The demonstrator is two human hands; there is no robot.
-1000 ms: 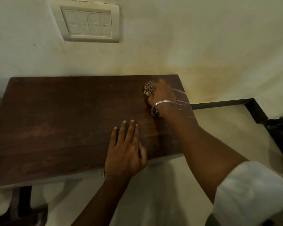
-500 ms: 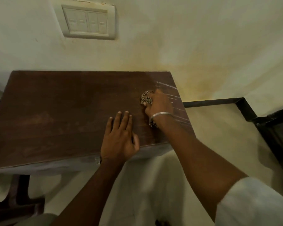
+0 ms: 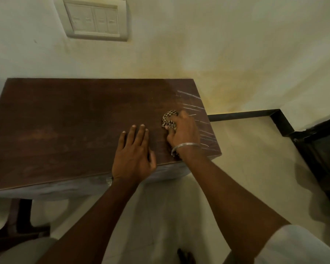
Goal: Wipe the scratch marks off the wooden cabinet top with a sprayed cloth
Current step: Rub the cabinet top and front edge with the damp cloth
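Wooden top (image 3: 65,121): my right hand (image 3: 183,130) grips the cloth (image 3: 169,117), my left hand (image 3: 133,157) lies flat; I'd rub firmly along the right-side scratches (image 3: 189,101).

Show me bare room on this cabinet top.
Bare: the cabinet top left of the left hand, and the strip along the wall. Crowded: the right end, where the right hand grips the checked cloth beside scratch marks.
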